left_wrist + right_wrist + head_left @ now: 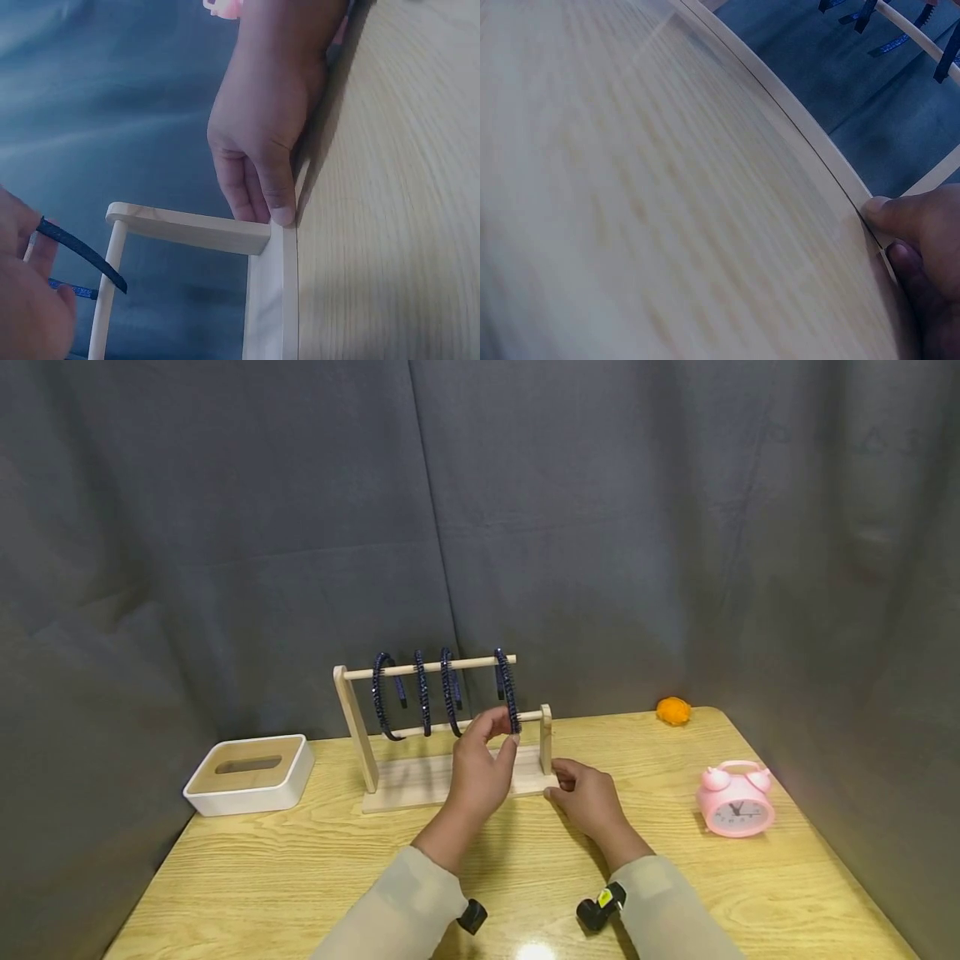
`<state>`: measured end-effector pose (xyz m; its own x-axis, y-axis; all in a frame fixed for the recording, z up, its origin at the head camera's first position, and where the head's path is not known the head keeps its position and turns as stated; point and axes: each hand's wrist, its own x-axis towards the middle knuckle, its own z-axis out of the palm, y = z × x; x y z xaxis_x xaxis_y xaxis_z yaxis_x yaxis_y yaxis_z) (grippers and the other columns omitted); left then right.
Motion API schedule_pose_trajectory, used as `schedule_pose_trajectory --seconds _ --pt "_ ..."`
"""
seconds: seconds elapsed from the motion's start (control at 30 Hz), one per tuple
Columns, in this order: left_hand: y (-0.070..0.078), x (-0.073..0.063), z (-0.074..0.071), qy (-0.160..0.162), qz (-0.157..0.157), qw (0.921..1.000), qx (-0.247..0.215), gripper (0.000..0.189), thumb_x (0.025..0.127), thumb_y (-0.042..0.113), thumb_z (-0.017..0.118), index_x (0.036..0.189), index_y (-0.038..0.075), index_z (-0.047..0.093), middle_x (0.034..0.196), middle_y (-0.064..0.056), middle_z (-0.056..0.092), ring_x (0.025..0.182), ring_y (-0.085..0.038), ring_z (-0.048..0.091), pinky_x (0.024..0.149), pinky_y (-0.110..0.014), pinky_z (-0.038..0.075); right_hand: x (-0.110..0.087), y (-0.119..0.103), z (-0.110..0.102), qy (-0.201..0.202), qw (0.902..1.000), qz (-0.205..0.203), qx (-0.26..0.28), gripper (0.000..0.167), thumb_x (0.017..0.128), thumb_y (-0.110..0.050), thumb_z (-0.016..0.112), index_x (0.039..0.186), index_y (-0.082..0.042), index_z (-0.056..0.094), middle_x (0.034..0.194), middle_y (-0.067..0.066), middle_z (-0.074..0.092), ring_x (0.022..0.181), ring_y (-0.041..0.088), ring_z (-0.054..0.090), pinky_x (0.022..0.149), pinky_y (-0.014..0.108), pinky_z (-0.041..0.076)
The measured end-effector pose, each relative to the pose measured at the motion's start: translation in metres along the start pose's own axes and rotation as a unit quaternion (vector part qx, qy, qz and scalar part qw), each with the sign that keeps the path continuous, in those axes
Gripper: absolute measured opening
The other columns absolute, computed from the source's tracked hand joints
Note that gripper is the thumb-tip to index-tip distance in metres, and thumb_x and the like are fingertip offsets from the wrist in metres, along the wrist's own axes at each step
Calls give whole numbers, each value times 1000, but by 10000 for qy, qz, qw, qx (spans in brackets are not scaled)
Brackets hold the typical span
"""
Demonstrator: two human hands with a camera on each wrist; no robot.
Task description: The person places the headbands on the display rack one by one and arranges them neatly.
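A wooden headband rack (352, 727) stands on the table, its upper rod fixed at the left post and free at the right. My left hand (482, 768) pinches the front lower end of a dark blue beaded headband (507, 689), which loops over the upper rod near its free end. In the left wrist view this headband (82, 251) crosses the lower rod beside the fingers. My right hand (591, 797) grips the right end of the rack's base by the short post; in the right wrist view the thumb (879, 206) presses the base's front edge.
Three similar headbands, among them the leftmost headband (378, 693), hang further left on the rods. A white tissue box (296, 772) with a wooden lid sits to the left. At the right stand a pink alarm clock (735, 802) and a small orange object (673, 711) near the back edge.
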<state>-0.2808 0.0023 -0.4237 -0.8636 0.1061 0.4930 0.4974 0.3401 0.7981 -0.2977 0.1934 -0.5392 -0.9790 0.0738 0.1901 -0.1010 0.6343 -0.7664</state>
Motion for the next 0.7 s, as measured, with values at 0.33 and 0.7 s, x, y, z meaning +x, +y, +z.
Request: schedule_pose_trajectory --seconds 0.33,0.7 --pt "2 2 0 -4 -321 9994 -103 21 109 7 66 130 6 66 120 -13 72 116 -29 68 104 -46 58 2 0 1 61 10000 -27 -70 52 94 -11 87 144 -6 71 127 15 80 112 28 78 96 45 66" --pt "2 5 5 209 -693 9974 -13 22 113 14 60 132 5 67 125 -12 69 116 -30 68 103 -47 59 2 1 3 104 9999 -8 -137 51 94 -11 87 143 -6 72 126 15 80 111 29 78 96 45 66"
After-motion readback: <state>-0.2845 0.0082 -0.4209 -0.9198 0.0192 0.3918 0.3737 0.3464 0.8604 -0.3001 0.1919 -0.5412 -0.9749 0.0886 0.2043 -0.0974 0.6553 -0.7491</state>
